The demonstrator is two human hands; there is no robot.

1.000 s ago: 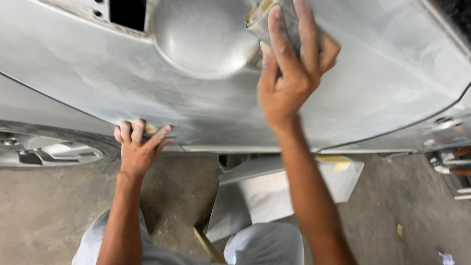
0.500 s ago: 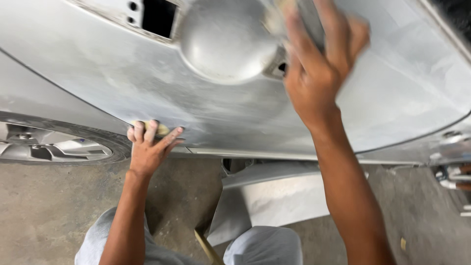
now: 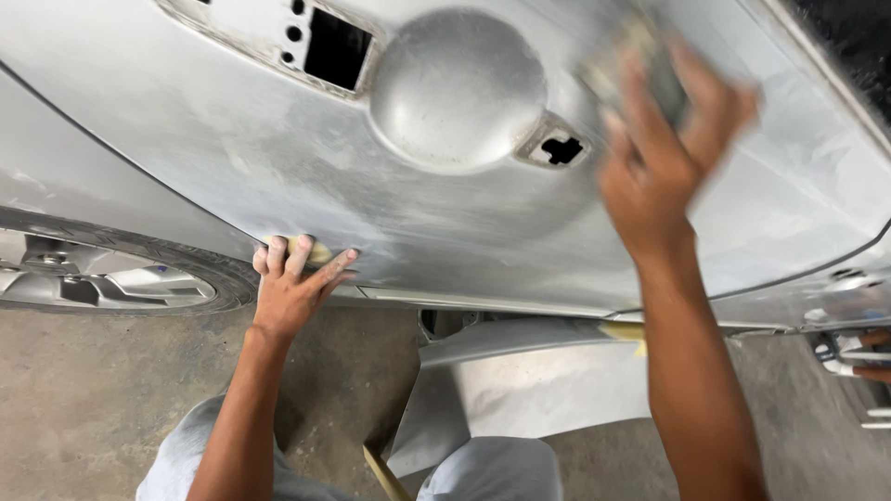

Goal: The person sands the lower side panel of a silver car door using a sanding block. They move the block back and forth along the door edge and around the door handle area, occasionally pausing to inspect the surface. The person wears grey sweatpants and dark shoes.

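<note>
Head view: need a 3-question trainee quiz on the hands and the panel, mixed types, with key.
1. True or false: the left hand rests on the lower edge of the grey car door panel.
2. The right hand presses what against the panel? A) sanding pad B) spray gun C) hammer
3. What lies left of the left hand, below the panel?

Key: 1 true; 2 A; 3 a wheel.

A sanded grey car door panel (image 3: 278, 158) fills the far half of the scene. The right hand (image 3: 664, 153), blurred, presses a sanding block (image 3: 631, 60) flat against the panel, right of the round handle recess (image 3: 455, 88). The left hand (image 3: 292, 283) rests on the panel's lower edge over a yellowish pad (image 3: 316, 249). Left lies a wheel (image 3: 102, 278); below, the concrete floor (image 3: 83, 408) and a loose grey panel (image 3: 529, 390).
</note>
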